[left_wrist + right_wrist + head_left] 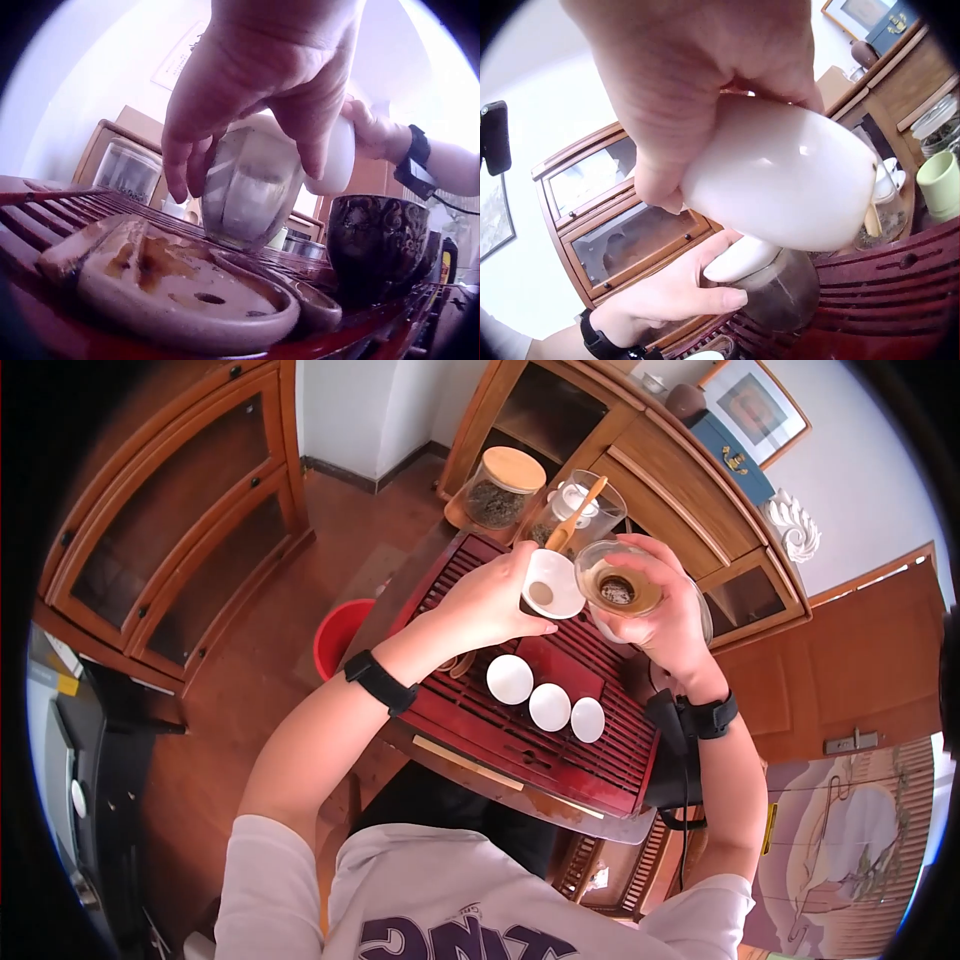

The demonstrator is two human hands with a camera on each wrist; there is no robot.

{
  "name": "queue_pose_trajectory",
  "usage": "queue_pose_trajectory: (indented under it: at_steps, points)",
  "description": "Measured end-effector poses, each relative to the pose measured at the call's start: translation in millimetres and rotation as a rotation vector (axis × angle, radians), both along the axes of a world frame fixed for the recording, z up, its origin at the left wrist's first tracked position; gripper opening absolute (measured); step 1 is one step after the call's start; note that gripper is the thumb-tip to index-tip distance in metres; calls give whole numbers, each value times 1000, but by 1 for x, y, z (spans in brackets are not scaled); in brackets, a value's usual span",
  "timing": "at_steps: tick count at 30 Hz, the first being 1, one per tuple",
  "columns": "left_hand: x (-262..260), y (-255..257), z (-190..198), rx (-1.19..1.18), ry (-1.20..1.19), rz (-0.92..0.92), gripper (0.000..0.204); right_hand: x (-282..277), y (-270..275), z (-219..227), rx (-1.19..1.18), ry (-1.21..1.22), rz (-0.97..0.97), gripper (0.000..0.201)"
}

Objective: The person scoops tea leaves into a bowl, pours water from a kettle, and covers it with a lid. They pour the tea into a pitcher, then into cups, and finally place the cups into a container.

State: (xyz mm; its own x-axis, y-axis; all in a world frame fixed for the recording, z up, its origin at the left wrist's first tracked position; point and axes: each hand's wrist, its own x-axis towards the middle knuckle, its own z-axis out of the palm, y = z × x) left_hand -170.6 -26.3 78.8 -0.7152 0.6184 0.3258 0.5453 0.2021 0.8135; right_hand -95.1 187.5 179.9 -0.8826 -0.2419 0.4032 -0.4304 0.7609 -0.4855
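Glass pitcher [251,189] points up, long axis near-vertical, left grip [490,600] curled wide round it, right grip [670,610] round bowl [780,176].

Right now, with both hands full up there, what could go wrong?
Spill: the right hand holds the white bowl tipped near the white top of the glass vessel, so anything poured might miss and land on the slatted tray.
Drop: the left hand grips the glass vessel; if it slipped, the glass might chip or break.
Bump: three white cups stand close by, so a lowered hand might knock one.
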Motion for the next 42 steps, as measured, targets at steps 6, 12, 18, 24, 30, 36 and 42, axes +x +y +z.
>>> queue_pose_trajectory:
  at_steps: [6,12,18,24,30,36,42]
  points:
    - [-2,2,-2,-29,-14,-4,68,-9,2,10,34,-70,70,54]
    - [-2,3,-5,8,23,7,67,-12,-2,16,155,-70,105,55]
    - [-1,2,-2,-8,-4,-4,66,-16,-3,20,219,-67,142,55]
    - [-2,2,-3,-15,41,-5,65,-18,-3,25,223,-75,135,57]
    - [-1,2,1,-48,-20,18,63,-17,-1,23,199,-72,121,57]
    - [2,1,2,-36,27,38,64,-14,-2,28,165,-75,114,58]
    - [3,1,5,-46,15,40,65,-14,-5,34,211,-35,131,58]
